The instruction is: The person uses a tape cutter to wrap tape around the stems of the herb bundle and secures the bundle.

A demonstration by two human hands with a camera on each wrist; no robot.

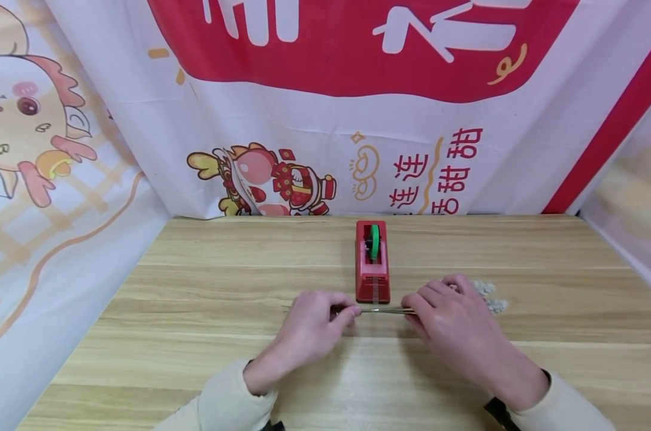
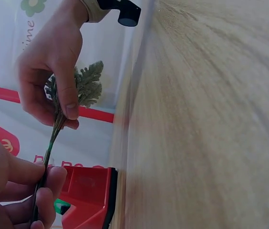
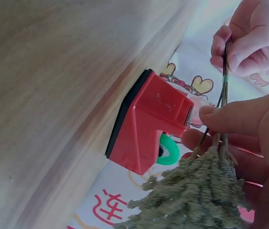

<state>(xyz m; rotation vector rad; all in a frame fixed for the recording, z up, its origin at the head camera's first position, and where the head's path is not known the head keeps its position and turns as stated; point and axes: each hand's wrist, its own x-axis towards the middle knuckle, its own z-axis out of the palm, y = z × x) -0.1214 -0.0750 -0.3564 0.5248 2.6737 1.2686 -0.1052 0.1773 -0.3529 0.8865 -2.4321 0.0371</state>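
A bundle of thin stems (image 1: pixel 387 310) topped with grey-green leaves (image 3: pixel 191 191) stretches sideways between both hands. My left hand (image 1: pixel 317 323) pinches the bare stem end, and my right hand (image 1: pixel 454 323) grips it close below the leaves. Just beyond the stems stands a red tape dispenser (image 1: pixel 372 281) with a black base. It carries a green-cored roll (image 1: pixel 375 241). In the head view a clear tape strip (image 1: pixel 375 293) runs down its front toward the stems, where a shiny spot shows. A small green band (image 3: pixel 225 78) circles the stems in the right wrist view.
The wood-grain table (image 1: pixel 223 269) reaches back to a printed curtain (image 1: pixel 314 120) with cartoon figures and red lettering. Similar cloth (image 1: pixel 88 239) hangs on the left side, and more at the right.
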